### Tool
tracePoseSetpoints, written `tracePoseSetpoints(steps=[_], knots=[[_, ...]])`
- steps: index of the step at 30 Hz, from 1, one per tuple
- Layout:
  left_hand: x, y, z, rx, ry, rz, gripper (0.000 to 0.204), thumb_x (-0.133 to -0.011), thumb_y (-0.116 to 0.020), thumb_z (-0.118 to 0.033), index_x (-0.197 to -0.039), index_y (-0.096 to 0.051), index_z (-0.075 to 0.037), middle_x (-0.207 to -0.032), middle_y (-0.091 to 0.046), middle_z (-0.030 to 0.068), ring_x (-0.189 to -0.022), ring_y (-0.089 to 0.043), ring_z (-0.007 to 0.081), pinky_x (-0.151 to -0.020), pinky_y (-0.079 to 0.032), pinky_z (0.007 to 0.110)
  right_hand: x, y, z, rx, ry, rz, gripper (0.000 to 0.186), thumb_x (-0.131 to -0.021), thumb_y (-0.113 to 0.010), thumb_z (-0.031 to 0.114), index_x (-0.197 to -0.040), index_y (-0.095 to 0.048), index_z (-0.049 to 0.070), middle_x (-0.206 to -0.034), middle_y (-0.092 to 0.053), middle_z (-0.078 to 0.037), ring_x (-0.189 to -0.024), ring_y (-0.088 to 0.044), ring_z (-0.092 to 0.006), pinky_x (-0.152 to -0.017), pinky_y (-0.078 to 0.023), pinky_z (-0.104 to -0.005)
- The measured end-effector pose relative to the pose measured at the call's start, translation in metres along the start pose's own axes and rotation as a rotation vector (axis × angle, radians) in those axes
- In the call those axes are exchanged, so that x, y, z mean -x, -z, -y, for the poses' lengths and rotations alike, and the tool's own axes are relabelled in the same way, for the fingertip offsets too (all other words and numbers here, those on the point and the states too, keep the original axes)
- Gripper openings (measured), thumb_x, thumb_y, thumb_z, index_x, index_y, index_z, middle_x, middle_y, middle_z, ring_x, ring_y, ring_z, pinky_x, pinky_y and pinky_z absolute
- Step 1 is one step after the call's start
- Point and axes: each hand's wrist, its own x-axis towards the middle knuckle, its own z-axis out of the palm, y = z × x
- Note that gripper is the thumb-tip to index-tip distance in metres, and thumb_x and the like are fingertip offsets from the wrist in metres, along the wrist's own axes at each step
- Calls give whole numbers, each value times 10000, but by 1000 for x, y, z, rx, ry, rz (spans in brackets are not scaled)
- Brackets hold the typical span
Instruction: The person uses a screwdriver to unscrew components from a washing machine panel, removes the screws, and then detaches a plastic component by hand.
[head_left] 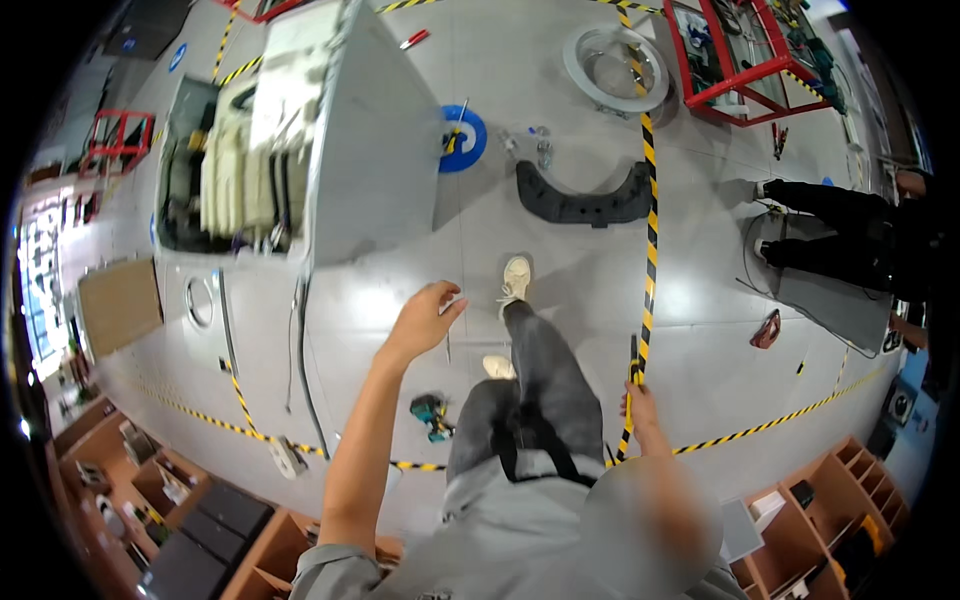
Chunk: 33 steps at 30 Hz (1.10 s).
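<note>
My left hand [425,318] hangs over the floor in front of me, fingers loosely bent and thumb apart, with nothing in it. At my right side, my right hand [642,408] is closed around a slim black-and-yellow hand tool [635,372]; its exact kind is unclear against the striped tape behind it. Ahead on the left stands a washing machine [372,150] with its inside exposed, showing pale parts and dark hoses. A dark curved, counterweight-like piece [585,203] lies on the floor ahead. Below my left hand rests a teal cordless drill [432,416].
A blue round tray [475,150] with tools sits beside the machine. Farther off lie a grey door ring [582,80] and a red rack [735,75]. At right, another person [835,215] is by a grey panel [825,300]. A hose [303,360] trails at left; wooden shelves [820,510] stand behind.
</note>
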Motion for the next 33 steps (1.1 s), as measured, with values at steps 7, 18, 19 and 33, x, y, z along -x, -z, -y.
tracePoseSetpoints(steps=[7,18,19,33], knots=[[-319,-84,166,-139,177,7,384,-949,-609,-342,-1105,-665,4,-1034,-697,193,-997,-662,347,-872,-513,415,-207,-109,12,66,-134,-99,487,-911,-647,324,-1165,-517,-70,-818,-550,-89,-747,-572,-199,-578,-489,-356],[-669,-142,338,-652,61,-488,588,-909,-655,-278,-1393,-424,-38,-1355,-485,229,-1240,-490,389,-1042,-415,474,-479,-242,-73,211,111,-400,603,-831,-782,290,-1180,-474,-93,-1040,-561,-203,-936,-566,-309,-827,-460,-428],[-696,-138,343,-673,26,-559,611,-908,-660,-272,-1407,-398,-35,-1354,-487,228,-1241,-491,387,-1041,-418,471,-507,-254,-82,276,180,-480,595,-825,-787,278,-1168,-480,-98,-1079,-555,-232,-1007,-561,-345,-901,-442,-449],[-719,-152,385,-143,127,-560,521,-828,-679,-226,-1200,-489,86,-1196,-555,285,-1129,-568,418,-973,-459,465,-536,-340,131,296,905,-458,261,-904,-670,77,-1128,-567,-9,-1017,-582,-122,-895,-574,-242,-833,-472,-346]])
